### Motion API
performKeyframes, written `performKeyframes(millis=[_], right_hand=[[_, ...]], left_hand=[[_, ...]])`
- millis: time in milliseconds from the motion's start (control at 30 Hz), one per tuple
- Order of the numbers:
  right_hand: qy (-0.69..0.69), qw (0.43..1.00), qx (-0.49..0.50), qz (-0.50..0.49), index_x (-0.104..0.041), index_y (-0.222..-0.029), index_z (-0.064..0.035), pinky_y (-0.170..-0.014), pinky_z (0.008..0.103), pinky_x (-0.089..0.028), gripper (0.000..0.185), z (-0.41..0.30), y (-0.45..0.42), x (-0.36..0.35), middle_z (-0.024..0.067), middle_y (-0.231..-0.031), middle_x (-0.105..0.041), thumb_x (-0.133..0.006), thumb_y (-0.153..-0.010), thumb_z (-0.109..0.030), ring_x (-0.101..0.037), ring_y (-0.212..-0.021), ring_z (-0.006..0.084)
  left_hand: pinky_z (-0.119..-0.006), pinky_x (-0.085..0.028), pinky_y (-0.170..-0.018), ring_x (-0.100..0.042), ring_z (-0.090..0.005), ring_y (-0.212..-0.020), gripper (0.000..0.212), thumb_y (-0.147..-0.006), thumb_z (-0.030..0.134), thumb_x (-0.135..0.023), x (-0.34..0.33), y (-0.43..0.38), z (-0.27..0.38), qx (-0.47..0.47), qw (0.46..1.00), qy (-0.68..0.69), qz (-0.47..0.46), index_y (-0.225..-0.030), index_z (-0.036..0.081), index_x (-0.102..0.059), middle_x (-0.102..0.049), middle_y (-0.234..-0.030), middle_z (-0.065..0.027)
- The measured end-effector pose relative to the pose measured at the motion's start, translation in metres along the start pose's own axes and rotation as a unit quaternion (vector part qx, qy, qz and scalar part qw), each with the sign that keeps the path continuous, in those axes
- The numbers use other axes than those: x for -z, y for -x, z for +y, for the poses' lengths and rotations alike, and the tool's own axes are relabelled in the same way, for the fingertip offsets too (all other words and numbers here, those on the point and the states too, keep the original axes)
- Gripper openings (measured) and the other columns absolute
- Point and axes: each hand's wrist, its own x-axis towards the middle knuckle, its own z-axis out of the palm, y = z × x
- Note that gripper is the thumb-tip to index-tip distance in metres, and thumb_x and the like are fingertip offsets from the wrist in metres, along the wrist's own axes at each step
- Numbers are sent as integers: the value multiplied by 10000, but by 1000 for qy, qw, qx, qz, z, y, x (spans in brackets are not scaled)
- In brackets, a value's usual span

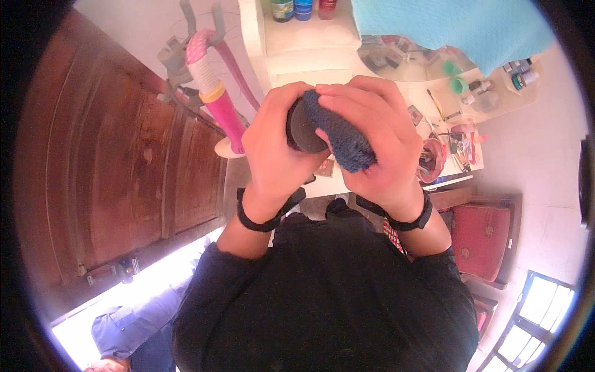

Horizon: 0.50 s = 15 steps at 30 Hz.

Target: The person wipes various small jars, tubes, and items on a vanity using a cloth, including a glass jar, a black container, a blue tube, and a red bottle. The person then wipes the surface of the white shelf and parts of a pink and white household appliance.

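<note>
My left hand [279, 135] is wrapped around a dark round object [304, 130], perhaps a container, whose flat end faces up. My right hand [383, 125] grips a folded dark blue cloth [346, 135] with a fuzzy surface. The cloth touches the top and right side of the round object. Both hands are raised close together above a cream dressing table [327, 186]. A black band circles each wrist. The lower part of the round object is hidden by my fingers.
At the left stands a pink handled device [225, 121] by a wooden door [139, 153]. Bottles [303, 9] and a light blue cloth [446, 23] lie ahead. A pink basket [431, 160], brushes and a red-cushioned chair [481, 242] are right. Another person [139, 325] is at lower left.
</note>
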Motion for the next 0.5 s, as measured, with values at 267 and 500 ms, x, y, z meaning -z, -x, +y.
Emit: performKeyframes(millis=[267, 500], right_hand=[[-169, 982, 1, -88, -702, -1119, 7, -901, 444, -547, 597, -25, 25, -20, 149, -1137, -706, -793, -536, -82, -666, -1027, 350], [-94, 995, -15, -21, -702, -1103, -25, -865, 428, -556, 545, -29, 9, -51, 129, -1134, -703, -790, -565, -28, -649, -995, 366]], left_hand=[[-331, -549, -800, -712, -271, -884, 496, -620, 25, -850, 37, 12, -25, 74, 997, 14, -22, -1078, 52, -660, -696, -965, -129], [-347, -556, -798, -721, -307, -886, 472, -637, 43, -826, 59, 27, -10, 74, 996, -18, -56, -1081, 57, -665, -694, -944, -150]])
